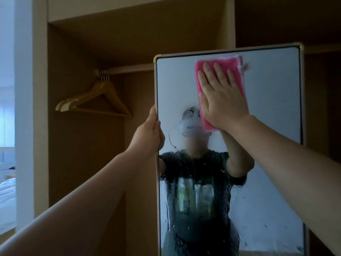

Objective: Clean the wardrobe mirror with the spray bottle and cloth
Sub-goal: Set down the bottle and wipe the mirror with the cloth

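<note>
A tall mirror (pixel 267 100) with a gold-coloured frame stands out from the wardrobe on the right. Droplets and streaks of spray cover its lower and middle glass. A pink cloth (pixel 200 65) lies flat against the upper glass. My right hand (pixel 221 97) presses it there with straight, spread fingers. My left hand (pixel 149 133) grips the mirror's left edge at about mid-height, fingers curled round the frame. No spray bottle is in view. The glass reflects a person in a dark T-shirt.
The open wardrobe (pixel 83 145) of brown wood fills the left and back. Several wooden hangers (pixel 96 100) hang from a rail at the upper left. A white wall edge (pixel 24 108) and part of a bed (pixel 7 196) show at far left.
</note>
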Motion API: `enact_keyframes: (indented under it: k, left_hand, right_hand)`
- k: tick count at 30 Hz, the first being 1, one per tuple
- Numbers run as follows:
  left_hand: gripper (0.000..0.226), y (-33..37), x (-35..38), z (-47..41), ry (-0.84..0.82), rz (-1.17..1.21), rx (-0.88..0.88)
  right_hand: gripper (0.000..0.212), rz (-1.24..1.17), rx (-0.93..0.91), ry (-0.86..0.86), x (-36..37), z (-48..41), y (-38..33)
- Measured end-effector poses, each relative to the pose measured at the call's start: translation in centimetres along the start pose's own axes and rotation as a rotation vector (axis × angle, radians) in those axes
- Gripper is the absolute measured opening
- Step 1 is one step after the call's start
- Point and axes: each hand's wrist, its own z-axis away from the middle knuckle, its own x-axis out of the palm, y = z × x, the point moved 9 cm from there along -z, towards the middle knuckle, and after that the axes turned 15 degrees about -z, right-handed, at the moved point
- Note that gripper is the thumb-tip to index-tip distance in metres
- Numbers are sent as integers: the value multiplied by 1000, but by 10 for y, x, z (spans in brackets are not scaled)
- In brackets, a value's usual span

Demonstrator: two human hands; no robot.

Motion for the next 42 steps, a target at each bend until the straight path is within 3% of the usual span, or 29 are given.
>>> enact_keyframes:
  k: [15,22,32,42]
  left_hand:
    - [47,-14,8,2,-5,73,-29]
    - [45,-12,10,12,-52,137,-80]
    - [43,-9,11,15,-133,119,-79]
    - [45,-6,10,15,-125,135,-3]
  right_hand:
    - [59,-22,-186,11,39,100,-42]
    - [62,-49,-348,-77,56,140,-64]
    - [60,-14,-408,-93,49,102,-65]
    - [58,26,-230,-41,20,-14,-64]
